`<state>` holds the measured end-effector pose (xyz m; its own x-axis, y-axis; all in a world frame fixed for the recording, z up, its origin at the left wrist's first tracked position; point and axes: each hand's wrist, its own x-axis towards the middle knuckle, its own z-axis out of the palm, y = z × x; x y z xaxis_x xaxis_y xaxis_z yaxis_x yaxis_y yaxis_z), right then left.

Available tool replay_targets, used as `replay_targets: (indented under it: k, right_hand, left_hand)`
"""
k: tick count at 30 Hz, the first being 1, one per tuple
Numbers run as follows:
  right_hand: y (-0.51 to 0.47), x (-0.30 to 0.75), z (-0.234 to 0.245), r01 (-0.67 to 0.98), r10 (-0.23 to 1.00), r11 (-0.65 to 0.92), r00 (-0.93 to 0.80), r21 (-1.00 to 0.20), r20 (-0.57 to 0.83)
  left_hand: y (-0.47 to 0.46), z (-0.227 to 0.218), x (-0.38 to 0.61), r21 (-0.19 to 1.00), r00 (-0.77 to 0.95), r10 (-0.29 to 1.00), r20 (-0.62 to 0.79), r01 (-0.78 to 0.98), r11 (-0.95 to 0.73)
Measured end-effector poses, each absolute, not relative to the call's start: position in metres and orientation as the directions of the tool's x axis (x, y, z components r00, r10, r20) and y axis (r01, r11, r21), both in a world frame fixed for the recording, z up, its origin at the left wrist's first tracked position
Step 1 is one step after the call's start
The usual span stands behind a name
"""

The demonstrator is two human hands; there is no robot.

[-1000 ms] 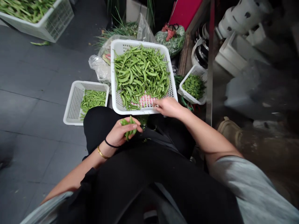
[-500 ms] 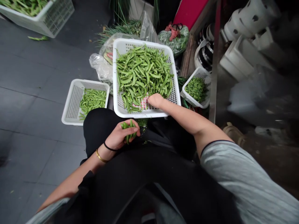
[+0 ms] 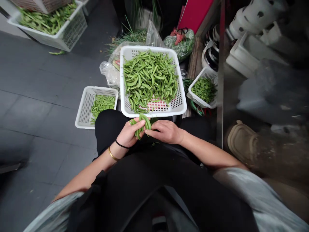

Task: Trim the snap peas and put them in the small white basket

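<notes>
Several green pea pods are clasped in my left hand, above my lap. One curved pod stands out at its fingertips. My right hand meets it from the right, thumb and fingers pinched at the lower end of that pod. Just beyond both hands sits a large white basket with a heap of pea pods; its red-striped bottom shows through near the front. Left of my knee, a smaller white basket holds more pods along its right side.
To the right stands a small basket of leafy greens beside a metal edge. Bagged greens and long green stalks lie behind the large basket. A crate of greens is at upper left. White tubs are at right.
My right hand has come back from the large basket to my left hand and now pinches a pod there. My left hand still holds its pods. The view has shifted slightly.
</notes>
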<state>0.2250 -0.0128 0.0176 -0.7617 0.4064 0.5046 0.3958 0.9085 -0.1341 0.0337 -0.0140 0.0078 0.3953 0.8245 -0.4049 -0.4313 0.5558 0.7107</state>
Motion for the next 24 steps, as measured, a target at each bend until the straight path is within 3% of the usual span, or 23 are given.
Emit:
replay_targets:
  k: [2,4,7,9,12,16,19,24]
  right_hand:
    - [-0.013,0.225,0.024,0.329,0.399,0.916,-0.796,-0.228,0.455]
    - [-0.011,0.225,0.030,0.247,0.425,0.867,-0.819,-0.432,0.385]
    - [-0.009,0.221,0.035,0.235,0.690,0.507,-0.687,-0.830,0.227]
    - [-0.008,0.213,0.034,0.252,0.843,0.192,-0.538,-0.949,0.028]
    - [-0.007,0.200,0.028,0.228,0.863,-0.101,-0.464,-0.968,-0.199]
    - [-0.006,0.196,0.020,0.080,0.796,-0.349,-0.500,-0.934,-0.340]
    - [-0.005,0.205,0.016,-0.005,0.783,-0.421,-0.507,-0.907,-0.360]
    - [-0.002,0.216,0.020,-0.171,0.866,-0.403,-0.389,-0.899,-0.314]
  left_hand:
    - [-0.016,0.011,0.035,0.715,0.406,0.810,-0.422,-0.401,0.573]
    - [-0.018,0.014,0.035,0.722,0.405,0.809,-0.426,-0.388,0.573]
    - [-0.020,0.015,0.037,0.744,0.355,0.846,-0.399,-0.414,0.525]
    - [-0.021,0.013,0.038,0.779,0.304,0.871,-0.386,-0.399,0.484]
    - [-0.023,0.008,0.039,0.813,0.268,0.885,-0.381,-0.359,0.459]
    - [-0.024,0.004,0.032,0.836,0.297,0.873,-0.386,-0.287,0.467]
    - [-0.021,0.005,0.024,0.824,0.340,0.846,-0.410,-0.260,0.503]
    - [-0.019,0.010,0.017,0.707,0.625,0.680,-0.383,-0.276,0.652]
